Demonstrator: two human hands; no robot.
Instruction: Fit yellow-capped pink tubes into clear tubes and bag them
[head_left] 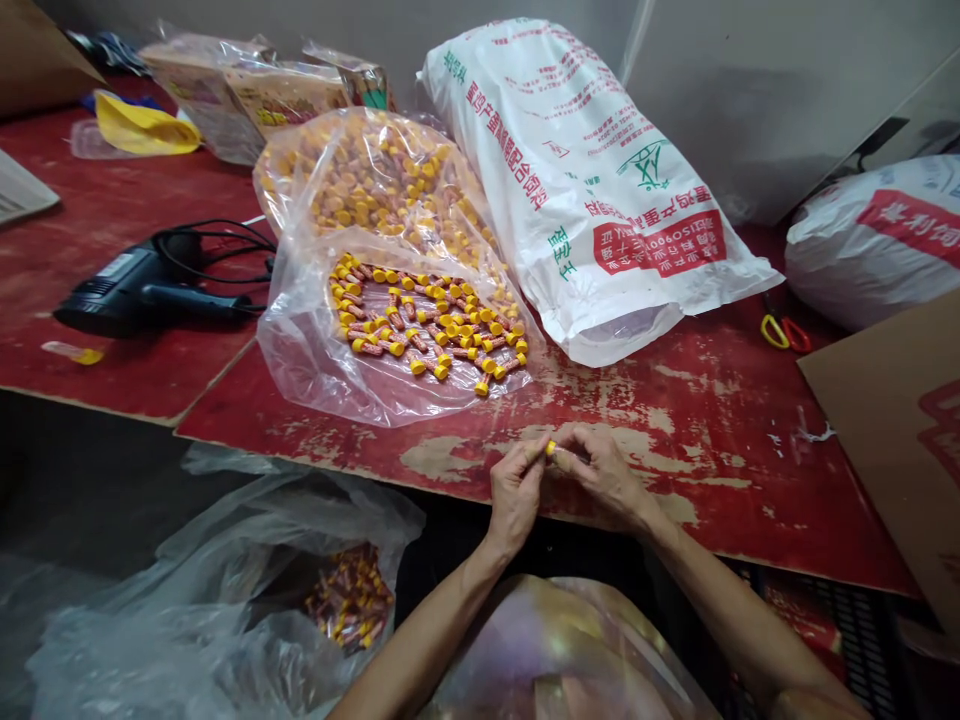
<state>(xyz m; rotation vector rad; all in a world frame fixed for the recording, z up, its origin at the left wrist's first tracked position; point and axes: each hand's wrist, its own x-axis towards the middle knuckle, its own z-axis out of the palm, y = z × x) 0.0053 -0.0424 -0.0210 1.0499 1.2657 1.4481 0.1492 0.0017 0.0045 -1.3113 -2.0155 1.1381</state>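
Note:
My left hand (516, 490) and my right hand (600, 472) meet at the near edge of the worn red table (712, 420), fingers pinched together on one small yellow-capped tube (551, 448). Just beyond them lies an open clear plastic bag (315, 350) with several yellow-capped tubes (427, 315) spread on it. Behind that stands a fuller clear bag of yellow caps (375, 180).
A large white printed sack (585, 190) lies right of the bags, another white sack (877, 240) far right. Scissors (784, 330) and cardboard (892, 420) sit at right. A black heat gun (142, 285) rests left. Below the table, a plastic bag (349, 600) holds finished tubes.

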